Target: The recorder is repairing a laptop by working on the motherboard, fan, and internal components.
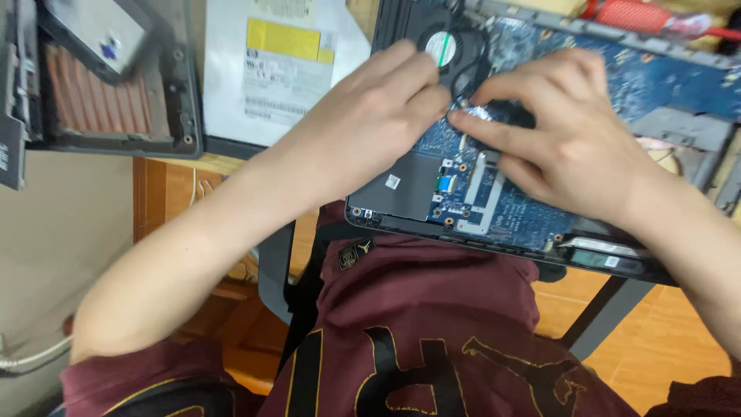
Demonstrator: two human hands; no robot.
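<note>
Both hands pinching at 1 spot on the blue laptop board (pixel 494 208): left hand (pixel 378 108) and right hand (pixel 556 131) fingertips closed on a thin black fan cable (pixel 469 77), at 6 o'clock of the round cooling fan (pixel 440 42). Probably light, limp, fragile; best gripped at the connector.

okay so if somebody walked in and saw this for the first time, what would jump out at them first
Two bare hands meet over an opened laptop's blue circuit board at the upper right: the left hand and right hand bring their fingertips together beside the round black cooling fan. To the upper left lies a grey optical drive with a yellow label, and beside it another dark opened casing.
</note>
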